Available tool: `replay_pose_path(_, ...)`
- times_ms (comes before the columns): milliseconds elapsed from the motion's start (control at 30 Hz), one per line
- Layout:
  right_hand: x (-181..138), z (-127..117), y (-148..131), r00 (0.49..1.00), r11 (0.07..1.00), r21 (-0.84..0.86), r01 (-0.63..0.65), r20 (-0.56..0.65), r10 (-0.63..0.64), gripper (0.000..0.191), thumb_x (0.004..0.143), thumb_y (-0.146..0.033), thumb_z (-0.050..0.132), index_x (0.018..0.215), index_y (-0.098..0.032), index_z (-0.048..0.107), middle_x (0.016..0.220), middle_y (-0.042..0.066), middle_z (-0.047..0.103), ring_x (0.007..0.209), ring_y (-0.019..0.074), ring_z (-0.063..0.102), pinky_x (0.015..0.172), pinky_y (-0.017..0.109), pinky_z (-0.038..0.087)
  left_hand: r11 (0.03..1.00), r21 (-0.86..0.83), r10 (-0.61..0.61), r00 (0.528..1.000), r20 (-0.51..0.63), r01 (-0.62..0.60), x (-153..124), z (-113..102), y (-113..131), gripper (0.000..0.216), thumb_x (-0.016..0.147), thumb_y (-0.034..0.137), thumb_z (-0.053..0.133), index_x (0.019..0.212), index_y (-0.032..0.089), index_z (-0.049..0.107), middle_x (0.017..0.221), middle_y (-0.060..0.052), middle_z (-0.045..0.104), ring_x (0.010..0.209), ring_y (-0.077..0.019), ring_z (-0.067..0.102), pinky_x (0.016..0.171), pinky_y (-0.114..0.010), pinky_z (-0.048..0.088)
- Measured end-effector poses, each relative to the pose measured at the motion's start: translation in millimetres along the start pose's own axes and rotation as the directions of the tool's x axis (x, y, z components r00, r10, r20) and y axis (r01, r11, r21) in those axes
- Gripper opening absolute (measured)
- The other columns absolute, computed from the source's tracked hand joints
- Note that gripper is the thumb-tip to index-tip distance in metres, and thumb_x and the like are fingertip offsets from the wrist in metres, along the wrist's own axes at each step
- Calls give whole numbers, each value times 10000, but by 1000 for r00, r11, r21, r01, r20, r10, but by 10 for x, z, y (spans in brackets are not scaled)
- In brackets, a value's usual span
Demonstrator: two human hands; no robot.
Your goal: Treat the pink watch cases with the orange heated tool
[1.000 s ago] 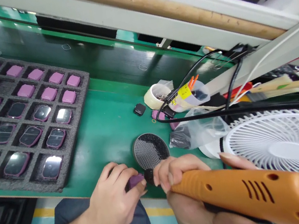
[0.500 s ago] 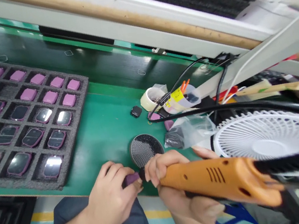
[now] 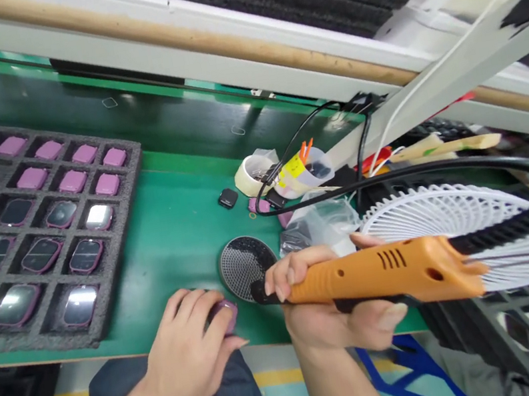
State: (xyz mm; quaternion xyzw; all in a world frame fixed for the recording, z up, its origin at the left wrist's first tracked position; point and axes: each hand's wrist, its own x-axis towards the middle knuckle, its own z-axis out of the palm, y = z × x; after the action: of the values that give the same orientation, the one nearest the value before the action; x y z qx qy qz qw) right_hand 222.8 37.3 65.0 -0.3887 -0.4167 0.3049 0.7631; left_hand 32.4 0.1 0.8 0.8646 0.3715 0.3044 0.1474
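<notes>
left hand [image 3: 190, 345] fingers pinching purple case [image 3: 229, 316], mostly covered, over surface [image 3: 165, 241] near front edge, right hand [image 3: 319, 324] fingers wrapped round orange tool [image 3: 384, 276], front end partly hidden, foam tray [image 3: 114, 231] cut off at left

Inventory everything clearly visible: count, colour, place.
Foam tray: one, grey, left.
Plain pieces: eight, purple, in tray.
Screened pieces: ten-plus, purple-edged, in tray.
Bench: one, green, centre.
Dish: one, grey, centre.
Square piece: one, black, beyond dish.
Cup: one, translucent, beyond dish.
Ring: one, cream, beside cup.
Bag: one, clear, right of dish.
Fan: one, white, right.
Frame: one, blue, lower right.
Tool: one, orange, before fan.
Held piece: one, purple, lower centre.
Left hand: one, bare, on held piece.
Right hand: one, bare, on tool.
</notes>
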Motion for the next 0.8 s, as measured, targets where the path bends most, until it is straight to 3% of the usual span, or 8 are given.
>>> replay_pose_path(100, -23, 0, -9, 1000, 1000, -16, -16, 14, 16, 575, 994, -843, 677, 1341, -388, 616, 765, -77, 698, 434, 152, 545, 419, 303, 540, 1000, -7, 25, 999, 28, -24, 14, -33, 12, 264, 1122, 339, 709, 1305, 149, 719, 1407, -150, 747, 1275, -342, 669, 1160, -552, 478)
replay_pose_path(233, -31, -32, 15, 999, 999, -33, -25, 33, 26, 576, 985, -842, 701, 1343, -398, 623, 762, -78, 704, 434, 160, 558, 415, 311, 544, 995, -79, 61, 996, 60, -56, 16, -89, 4, 283, 1115, 187, 603, 1370, 128, 711, 1489, -131, 738, 1344, -320, 655, 1222, -547, 452)
replay_pose_path(400, -40, -83, 37, 998, 999, -19, -29, 53, 30, 592, 967, -861, 718, 1374, -436, 651, 792, -77, 712, 463, 153, 567, 448, 312, 559, 997, -55, 49, 999, 9, -49, 1, -37, -10, 199, 1111, 178, 651, 1283, 173, 752, 1376, -114, 767, 1251, -307, 681, 1162, -550, 499)
replay_pose_path(533, -63, -108, -113, 995, 999, -8, -44, 90, 44, 569, 1001, -832, 704, 1412, -442, 657, 850, -45, 734, 534, 178, 604, 506, 358, 583, 998, -21, 52, 998, -45, -53, -2, 29, -7, 172, 1105, 235, 740, 1273, 239, 779, 1308, -83, 782, 1193, -297, 691, 1124, -542, 527)
replay_pose_path(667, -124, -47, -248, 993, 998, 30, -58, 106, 55, 602, 1037, -857, 612, 1449, -420, 654, 868, -15, 729, 571, 194, 628, 525, 376, 569, 999, -27, 43, 998, -47, -44, 11, 40, -1, 170, 1094, 247, 759, 1262, 244, 786, 1286, -83, 778, 1172, -294, 688, 1105, -536, 535)
replay_pose_path(800, -173, 32, -201, 990, 996, 51, -70, 128, 63, 611, 1011, -891, 610, 1422, -444, 684, 836, -29, 712, 544, 181, 610, 512, 359, 549, 999, -40, 35, 998, -45, -37, 15, 31, 2, 174, 1085, 248, 774, 1259, 244, 783, 1276, -79, 773, 1160, -288, 679, 1103, -533, 529)
